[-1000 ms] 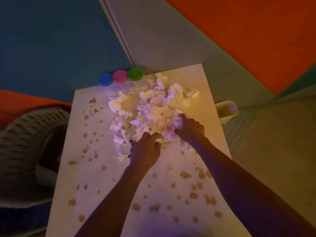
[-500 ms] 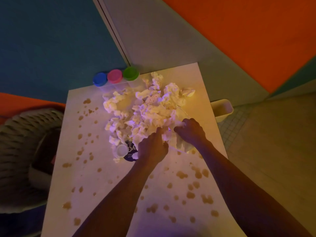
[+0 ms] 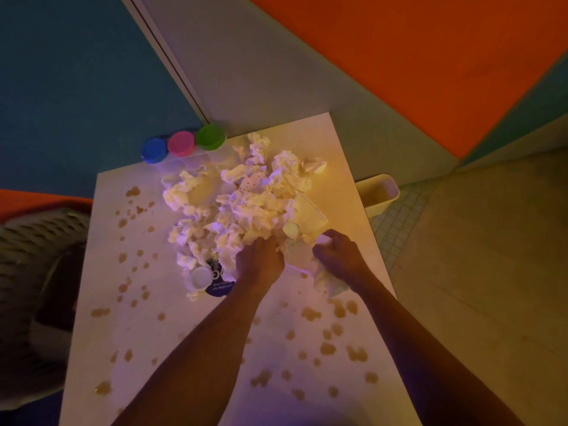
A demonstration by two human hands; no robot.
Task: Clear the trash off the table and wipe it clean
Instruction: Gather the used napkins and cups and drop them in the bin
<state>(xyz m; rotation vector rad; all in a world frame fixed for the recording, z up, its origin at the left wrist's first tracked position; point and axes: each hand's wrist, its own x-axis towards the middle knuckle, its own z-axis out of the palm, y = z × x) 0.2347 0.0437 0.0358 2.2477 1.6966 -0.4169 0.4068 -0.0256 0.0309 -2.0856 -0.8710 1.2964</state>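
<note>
A heap of crumpled white tissues [image 3: 242, 204] fills the centre of the white desk [image 3: 347, 167], whose bare surface is dotted with brown spills [image 3: 310, 313]. At the heap's lower edge the left hand [image 3: 259, 262] grips a bunch of tissue, and the right hand [image 3: 339, 259] clutches white paper beside it. A cream bin [image 3: 379, 192] stands on the floor at the right, and three coloured tubs [image 3: 181, 144] sit at the upper left of the desk.

Crumpled white tissues [image 3: 246, 204] lay heaped mid-table [image 3: 344, 167], small cups among them; brown stains [image 3: 310, 313] dotted the white top.
</note>
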